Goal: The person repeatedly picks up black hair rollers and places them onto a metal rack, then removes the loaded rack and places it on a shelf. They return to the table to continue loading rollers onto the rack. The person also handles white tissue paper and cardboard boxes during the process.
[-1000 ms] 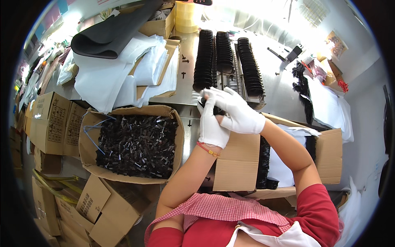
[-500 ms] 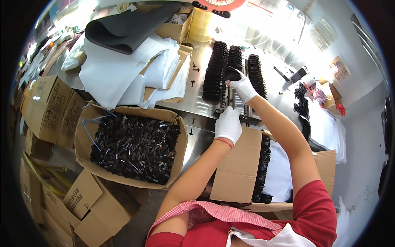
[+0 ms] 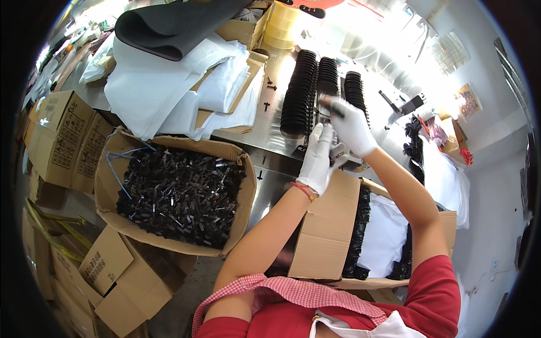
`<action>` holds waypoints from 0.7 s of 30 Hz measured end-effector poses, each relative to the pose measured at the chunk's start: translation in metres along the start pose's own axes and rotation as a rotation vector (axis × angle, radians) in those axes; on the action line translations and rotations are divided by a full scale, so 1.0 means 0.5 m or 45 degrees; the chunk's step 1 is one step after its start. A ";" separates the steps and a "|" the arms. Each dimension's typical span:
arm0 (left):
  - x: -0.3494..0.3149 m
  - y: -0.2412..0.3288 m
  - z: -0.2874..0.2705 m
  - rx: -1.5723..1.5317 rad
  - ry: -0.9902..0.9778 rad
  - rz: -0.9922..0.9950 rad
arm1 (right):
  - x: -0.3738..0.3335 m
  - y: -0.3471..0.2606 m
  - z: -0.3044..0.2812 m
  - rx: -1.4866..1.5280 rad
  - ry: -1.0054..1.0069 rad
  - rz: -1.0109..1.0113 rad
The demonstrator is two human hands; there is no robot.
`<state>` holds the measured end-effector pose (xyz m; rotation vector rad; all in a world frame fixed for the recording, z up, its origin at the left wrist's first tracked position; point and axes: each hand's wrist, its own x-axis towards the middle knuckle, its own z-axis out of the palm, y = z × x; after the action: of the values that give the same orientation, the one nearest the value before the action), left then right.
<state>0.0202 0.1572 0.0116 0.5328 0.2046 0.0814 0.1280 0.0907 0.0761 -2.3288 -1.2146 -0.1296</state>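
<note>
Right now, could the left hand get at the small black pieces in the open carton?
Probably yes: the left hand is just to the right of the carton, whose top is open, and most of the black pieces lie uncovered; only the rim would need clearing.

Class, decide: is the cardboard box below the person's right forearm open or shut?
Open: the cardboard box has its flap spread outward, exposing white sheeting.

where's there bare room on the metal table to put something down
The metal table is mostly bare between the right black stack and the black fringe. A narrower strip, dotted with small dark pieces, runs between the white sheets and left black stack. It is crowded around the left hand and right hand.
</note>
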 end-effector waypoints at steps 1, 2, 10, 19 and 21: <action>-0.005 0.003 0.010 -0.397 -0.098 0.006 | -0.032 -0.017 -0.015 -0.022 -0.122 -0.187; -0.006 0.007 0.019 -0.559 -0.133 -0.104 | -0.052 -0.022 -0.040 -0.198 -0.252 -0.502; -0.015 0.010 0.023 0.082 0.014 0.153 | 0.113 0.192 -0.007 0.605 0.146 0.554; 0.009 -0.027 -0.013 1.689 0.092 0.393 | 0.186 0.235 0.093 0.872 0.036 0.402; 0.012 -0.036 -0.017 1.669 0.115 0.428 | 0.178 0.210 0.111 0.396 0.166 0.338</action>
<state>0.0248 0.1468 -0.0058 1.8719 0.2389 0.3044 0.2559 0.1334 0.0141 -2.1453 -0.7907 0.0005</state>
